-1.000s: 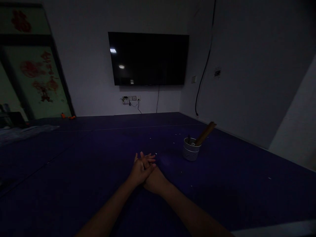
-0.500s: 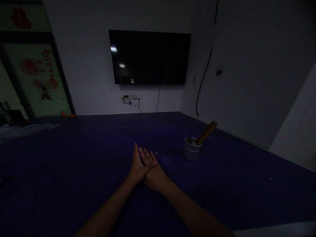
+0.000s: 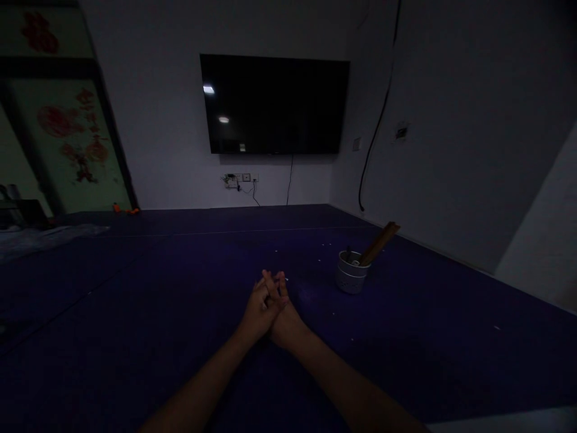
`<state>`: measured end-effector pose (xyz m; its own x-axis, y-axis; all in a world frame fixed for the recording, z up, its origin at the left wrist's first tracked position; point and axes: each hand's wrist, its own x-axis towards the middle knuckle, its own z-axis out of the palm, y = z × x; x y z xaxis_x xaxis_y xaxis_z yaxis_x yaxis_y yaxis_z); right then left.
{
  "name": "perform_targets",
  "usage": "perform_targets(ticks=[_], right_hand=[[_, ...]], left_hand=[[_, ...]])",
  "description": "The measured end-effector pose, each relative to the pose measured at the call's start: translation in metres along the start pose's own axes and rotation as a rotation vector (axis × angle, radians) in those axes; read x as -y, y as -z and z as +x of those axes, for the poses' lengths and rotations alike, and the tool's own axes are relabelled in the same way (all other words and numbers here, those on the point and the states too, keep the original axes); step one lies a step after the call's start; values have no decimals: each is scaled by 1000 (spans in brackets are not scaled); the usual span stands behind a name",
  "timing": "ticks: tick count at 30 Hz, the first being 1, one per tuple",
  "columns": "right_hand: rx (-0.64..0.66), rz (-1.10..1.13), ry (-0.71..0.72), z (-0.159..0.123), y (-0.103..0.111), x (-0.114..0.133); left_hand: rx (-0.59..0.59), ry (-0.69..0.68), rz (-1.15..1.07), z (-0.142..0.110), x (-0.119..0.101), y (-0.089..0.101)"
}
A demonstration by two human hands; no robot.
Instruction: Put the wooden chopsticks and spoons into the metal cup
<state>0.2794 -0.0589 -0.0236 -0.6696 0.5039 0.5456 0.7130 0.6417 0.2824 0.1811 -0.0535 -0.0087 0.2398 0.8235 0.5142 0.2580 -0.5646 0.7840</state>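
Observation:
My left hand [image 3: 256, 313] and my right hand [image 3: 285, 322] are pressed together over the dark blue-purple surface [image 3: 189, 337]. The fingers of both hands cross and lace between each other, partly bent, with the tips pointing away from me. My left thumb lies across the right hand. Apart from one another, the hands hold no visible object. To the right of them stands a grey perforated metal cup [image 3: 351, 281], not touched by either hand. A flat brown wooden piece [image 3: 379, 243] leans out of it, beside a small dark item [image 3: 348, 254].
Small white scraps [image 3: 496, 328] dot the surface. Clear plastic sheeting [image 3: 54, 237] and dark objects lie at the far left, with orange items [image 3: 126, 210] by the door. A television [image 3: 274, 105] hangs on the back wall above sockets [image 3: 243, 178]. A black cable [image 3: 377, 129] runs down the right wall.
Half a second ago the fingers were stretched out and spread apart; now they are bent and laced together again, much as at first. The cup has stayed in place.

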Motion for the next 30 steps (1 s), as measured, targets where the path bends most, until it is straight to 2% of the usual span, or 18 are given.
perform_targets(ticks=[6,11,18,23,25,28,30], right_hand=[[-23,3,-29,-1,0,3],[12,48,15,-5,-10,3],[15,53,-73,-7,-24,9],[-6,31,-96,-4,-13,8],[-16,22,-52,-3,-4,6],[9,14,-38,0,5,5],[21,19,-30,2,5,5]], left_hand=[[-29,-99,174,-3,-7,2],[-1,-126,246,-3,-9,4],[59,-221,343,-1,-10,5],[69,-196,323,-1,-3,7],[10,-141,258,-1,4,6],[-158,-39,152,0,14,2],[-199,12,161,0,16,1]])
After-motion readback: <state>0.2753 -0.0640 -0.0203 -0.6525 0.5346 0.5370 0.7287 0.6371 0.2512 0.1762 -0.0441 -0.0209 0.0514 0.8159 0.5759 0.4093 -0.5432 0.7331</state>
